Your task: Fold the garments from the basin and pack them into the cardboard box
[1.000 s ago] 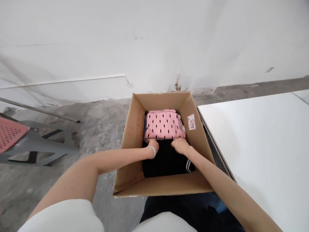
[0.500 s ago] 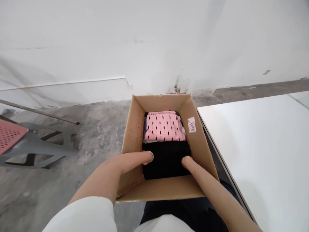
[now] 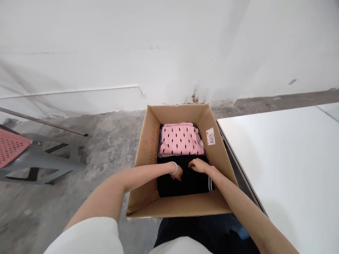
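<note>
Open cardboard box [image 3: 182, 207] sits front & ctr, all places given rel. to it. Inside, far half: folded pink cloth [image 3: 182, 140] w/ rows of short black dashes, lying flat atop other fabric, whose greyish edges [image 3: 159, 143] peek out on the box's L side. Inside, near half: black cloth [image 3: 182, 187], spread flat, w/ white stripes [image 3: 210, 184] by the box's R wall. L hand [image 3: 177, 173], white band [image 3: 174, 168] at wrist, is over the box's near half, abt mid-width, on the black cloth; fingers curled in together, can't tell if they pinch any fabric. R hand [image 3: 198, 165] is in the box too, a bit farther in & to the R, nr the black cloth's far edge; fingers bent down, tips close together at the cloth, can't tell if clamped on it. Label [image 3: 210, 136] w/ red marks is on the box's R inner wall. White table [image 3: 286, 151] is just beside the box, R side. Well off to the box's L: grey stool [image 3: 50, 160] w/ pink perforated item [image 3: 13, 146] on it, plus thin pole [image 3: 45, 122]. Beyond the box: white wall [image 3: 169, 60], brown stain [image 3: 195, 98] low down. Grey floor [image 3: 111, 134] L of box.
</note>
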{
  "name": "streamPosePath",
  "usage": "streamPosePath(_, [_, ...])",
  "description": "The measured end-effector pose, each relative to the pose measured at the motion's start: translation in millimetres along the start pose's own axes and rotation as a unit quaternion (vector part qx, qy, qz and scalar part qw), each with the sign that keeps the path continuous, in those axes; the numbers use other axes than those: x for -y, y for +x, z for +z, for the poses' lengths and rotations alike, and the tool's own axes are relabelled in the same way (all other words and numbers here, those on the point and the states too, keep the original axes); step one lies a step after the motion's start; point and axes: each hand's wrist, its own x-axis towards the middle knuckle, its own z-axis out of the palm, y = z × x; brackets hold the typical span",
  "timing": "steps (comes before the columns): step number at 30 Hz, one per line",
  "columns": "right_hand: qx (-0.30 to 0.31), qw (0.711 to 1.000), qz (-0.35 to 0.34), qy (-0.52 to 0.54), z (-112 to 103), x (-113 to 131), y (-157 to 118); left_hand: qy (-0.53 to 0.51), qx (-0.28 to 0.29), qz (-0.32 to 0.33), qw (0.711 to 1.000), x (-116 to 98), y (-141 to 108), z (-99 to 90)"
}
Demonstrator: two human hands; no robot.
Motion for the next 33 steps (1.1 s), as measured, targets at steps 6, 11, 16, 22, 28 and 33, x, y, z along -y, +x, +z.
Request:
streamPosePath(6, [-0.099, 0.995, 0.032, 0.005, -5, -17, 13, -0.068, 0.078, -0.002, 0.995, -2, 11, -22.4])
streamPosePath(11, [-0.078, 0.996, 0.044, 0.007, 2, -25, 17, -0.193, 0.115, -0.012, 0.974, 12, 18, -27.5])
streamPosePath(16, [-0.053, 0.995, 0.079, 0.007, -7, -19, 15, -0.299, 0.183, -0.04, 0.936, 18, 30, -33.7])
streamPosePath(22, [0.004, 0.977, 0.214, -0.008, -22, -10, 10, -0.37, 0.198, -0.004, 0.908, -1, 41, -39.4])
streamPosePath(28, [0.054, 0.967, 0.244, -0.038, -13, -11, 9, -0.378, 0.169, 0.008, 0.91, 0, 45, -32.9])
streamPosePath(33, [0.053, 0.972, 0.221, -0.059, -15, -10, 10, -0.389, 0.165, 0.002, 0.906, 5, 48, -31.7])
